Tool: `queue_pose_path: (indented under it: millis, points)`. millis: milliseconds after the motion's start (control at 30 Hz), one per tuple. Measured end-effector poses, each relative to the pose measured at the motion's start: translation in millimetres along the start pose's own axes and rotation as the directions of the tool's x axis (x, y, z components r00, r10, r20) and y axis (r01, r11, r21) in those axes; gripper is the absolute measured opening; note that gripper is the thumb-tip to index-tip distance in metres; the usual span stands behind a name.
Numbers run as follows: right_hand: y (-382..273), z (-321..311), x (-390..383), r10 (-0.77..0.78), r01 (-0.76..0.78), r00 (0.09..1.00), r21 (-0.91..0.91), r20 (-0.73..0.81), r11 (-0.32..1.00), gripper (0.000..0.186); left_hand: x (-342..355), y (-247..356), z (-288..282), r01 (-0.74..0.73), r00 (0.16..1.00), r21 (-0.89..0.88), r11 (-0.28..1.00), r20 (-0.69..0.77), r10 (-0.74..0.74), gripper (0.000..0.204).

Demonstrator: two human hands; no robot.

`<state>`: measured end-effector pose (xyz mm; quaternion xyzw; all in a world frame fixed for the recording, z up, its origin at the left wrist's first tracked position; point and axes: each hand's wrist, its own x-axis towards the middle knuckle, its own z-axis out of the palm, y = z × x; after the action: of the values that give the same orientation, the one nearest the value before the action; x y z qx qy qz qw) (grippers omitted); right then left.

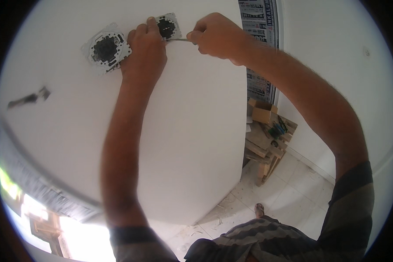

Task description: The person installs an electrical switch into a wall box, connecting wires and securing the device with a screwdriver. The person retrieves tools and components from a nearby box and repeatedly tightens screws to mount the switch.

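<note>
Two electrical wall inserts with pale metal mounting frames and dark centres are at the white wall. The left insert (105,49) is tilted, beside my left hand. My left hand (146,46) is closed at the edge of the right insert (167,27), its fingers curled over the near side; the fingertips are partly hidden. My right hand (216,37) is closed in a pinch around a screwdriver, its handle mostly covered by the fingers. The thin screwdriver shaft (178,39) points left, with its tip at the lower edge of the right insert.
A blurred dark object (30,98) shows against the wall (192,122) at left. Beyond the wall's right edge, a wooden stand (260,150) carries an open cardboard box (262,112) and several hand tools (278,129). Debris lies on the tiled floor (299,183).
</note>
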<state>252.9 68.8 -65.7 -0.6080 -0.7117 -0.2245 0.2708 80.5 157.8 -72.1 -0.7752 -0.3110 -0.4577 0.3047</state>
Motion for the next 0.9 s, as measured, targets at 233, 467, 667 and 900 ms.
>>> queue_pose_path:
  millis: [233, 467, 667, 900]
  points:
    - [-10.0, -6.2, -8.8, -0.086, 0.088, 0.980, 0.001, -0.182, 0.996, 0.021, -2.0, -1.5, -4.7, 0.018, 1.000, 0.009, 1.000, 0.015, -0.018, 0.064]
    - [-11.9, 9.9, -9.3, -0.199, 0.164, 0.950, -0.160, -0.239, 0.973, 0.014, -0.9, -6.9, 0.3, -0.015, 1.000, 0.027, 1.000, -0.012, 0.016, 0.063]
    - [-18.4, -17.1, -0.4, 0.320, -0.391, 0.920, 0.490, 0.226, 0.779, 0.017, -1.9, -2.1, -1.2, 0.018, 1.000, -0.009, 1.000, 0.019, -0.018, 0.063]
    - [-10.1, -3.5, -12.1, -0.376, 0.330, 0.926, -0.489, 0.004, 0.807, 0.018, -0.2, -9.1, 6.3, -0.003, 1.000, -0.024, 1.000, 0.008, 0.004, 0.063]
